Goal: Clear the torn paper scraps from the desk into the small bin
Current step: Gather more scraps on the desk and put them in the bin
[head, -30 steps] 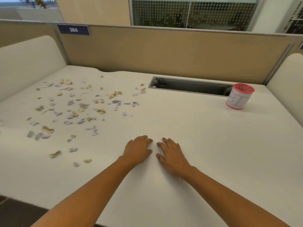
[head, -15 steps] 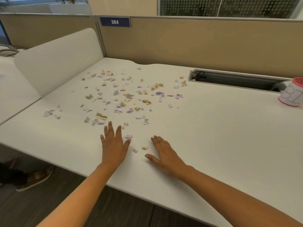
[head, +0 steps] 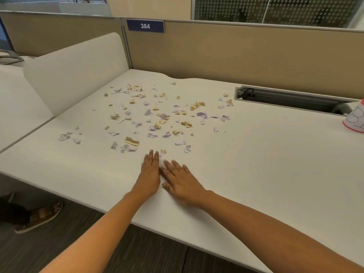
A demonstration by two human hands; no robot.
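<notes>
Both hands lay flat, fingers spread, empty: left hand (head: 150, 175), right hand (head: 182, 182), at near edge of scraps (head: 157, 115). Best raked together before carrying to bin (head: 355, 119), far right on counter (head: 266, 164).

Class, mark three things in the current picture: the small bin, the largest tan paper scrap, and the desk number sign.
small bin (head: 355, 120), head view, on its white side wall with the handwriting.
largest tan paper scrap (head: 131, 141), head view, on its middle.
desk number sign (head: 145, 26), head view, on the digits 384.

Blue sign (head: 145, 26) reading 384 on the tan partition (head: 236, 54), sandalled foot (head: 42, 215) below
</notes>
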